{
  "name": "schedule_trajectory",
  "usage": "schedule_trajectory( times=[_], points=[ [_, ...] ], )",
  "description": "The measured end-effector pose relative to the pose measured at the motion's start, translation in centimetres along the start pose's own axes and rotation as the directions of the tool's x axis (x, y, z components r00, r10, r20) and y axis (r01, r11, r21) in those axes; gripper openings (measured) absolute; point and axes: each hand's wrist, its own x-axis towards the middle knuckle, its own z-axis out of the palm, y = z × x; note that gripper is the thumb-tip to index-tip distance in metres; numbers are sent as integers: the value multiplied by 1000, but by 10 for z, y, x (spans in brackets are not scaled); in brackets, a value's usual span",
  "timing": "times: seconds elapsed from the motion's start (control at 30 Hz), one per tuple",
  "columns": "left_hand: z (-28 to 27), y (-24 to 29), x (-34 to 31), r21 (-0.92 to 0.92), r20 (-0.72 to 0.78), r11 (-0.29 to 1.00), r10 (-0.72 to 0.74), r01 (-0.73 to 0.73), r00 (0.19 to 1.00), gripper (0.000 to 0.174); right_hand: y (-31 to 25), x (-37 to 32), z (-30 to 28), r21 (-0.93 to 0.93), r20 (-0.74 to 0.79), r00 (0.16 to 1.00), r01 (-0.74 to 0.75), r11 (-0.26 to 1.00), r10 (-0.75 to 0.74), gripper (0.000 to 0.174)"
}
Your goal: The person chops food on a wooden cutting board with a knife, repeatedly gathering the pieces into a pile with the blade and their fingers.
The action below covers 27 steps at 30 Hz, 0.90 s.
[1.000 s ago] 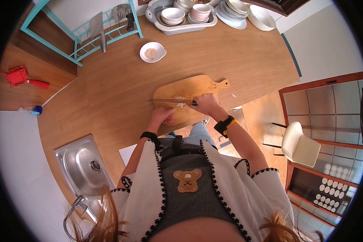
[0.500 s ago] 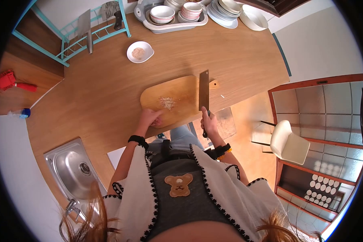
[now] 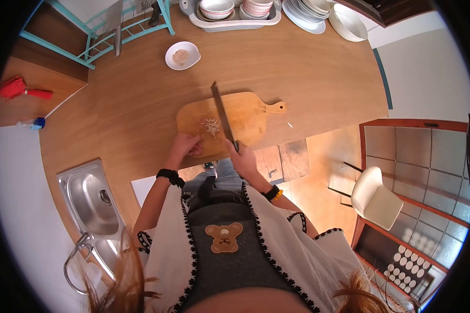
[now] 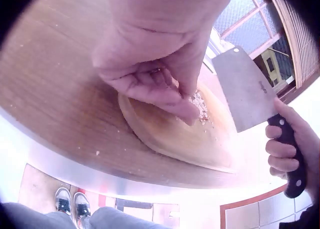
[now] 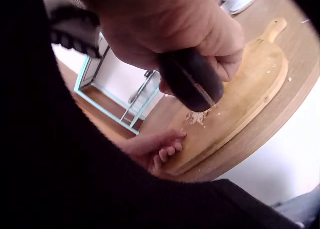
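My right hand (image 3: 242,156) grips the black handle of a cleaver (image 4: 245,91). In the head view the cleaver's blade is raised over the wooden cutting board (image 3: 248,125), its far end pointing away from me. Finely chopped food bits (image 3: 211,126) lie in a small pile on the board, left of the blade. My left hand (image 3: 185,146) rests at the board's near left corner with its fingers curled and nothing in them. Its index finger and thumb are close to the pile in the left wrist view. From the right wrist view, the handle's butt (image 5: 192,81) hides part of the board.
A small white bowl (image 3: 189,61) holding pale minced food stands beyond the board. At the back are a dish basin (image 3: 235,24) with bowls and a stack of plates (image 3: 303,18). Another cleaver (image 3: 117,39) hangs on the turquoise rack (image 3: 167,18). A sink (image 3: 91,195) is at left.
The cleaver rose from the pile, swung to the board's right side by the handle end, then came back left over the board. My left hand stayed at the near left corner.
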Motion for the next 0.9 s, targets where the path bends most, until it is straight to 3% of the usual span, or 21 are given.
schedule_trajectory(
  times=[0.07, 0.13, 0.17, 0.23, 0.4, 0.47, 0.53, 0.6, 0.63, 0.7, 0.83, 0.9],
  points=[
    [8, 2, -8, -5, -48, 1000, -7, 7, 999, 39, 6, 3, -27, -7, 7, 1000, -17, 1000, 17, 49],
    [11, -20, -2, -60, -75, 998, 19, -23, 997, 39, 20, 8, -58, 203, 47, 982, -189, 961, 183, 48],
    [14, -34, 1, -101, -97, 993, 48, -57, 994, 39, 30, 9, -70, 192, 59, 981, -193, 962, 185, 48],
    [20, -34, -5, -68, -124, 996, 55, -64, 991, 40, 51, 13, -88, 386, 103, 965, -261, 885, 239, 46],
    [30, -32, -13, 39, -208, 996, 84, -78, 974, 39, 84, 23, -87, 330, 129, 965, -258, 908, 228, 46],
    [37, -27, -17, -61, -251, 995, 64, -81, 966, 38, 82, 25, -69, 46, 29, 991, -132, 990, 130, 47],
    [42, -27, -24, -84, -275, 991, 78, -104, 958, 38, 58, 20, -63, 82, 124, 983, -148, 986, 138, 47],
    [47, -31, -28, -105, -300, 986, 89, -126, 950, 38, 56, 25, -47, -23, 81, 985, 156, 987, -154, 44],
    [47, -36, -28, -121, -294, 984, 89, -129, 952, 38, 52, 26, -41, -20, 89, 984, 157, 987, -154, 44],
    [48, -41, -32, -137, -290, 983, 82, -126, 954, 38, 42, 32, -32, 37, 271, 928, 254, 966, -255, 40],
    [50, -42, -41, -108, -290, 988, 71, -106, 954, 36, 32, 33, -25, 113, 420, 894, 122, 986, -159, 40],
    [48, -45, -47, -143, -292, 984, 64, -110, 954, 35, 22, 26, -47, 260, 452, 890, -75, 963, -53, 44]
  ],
)
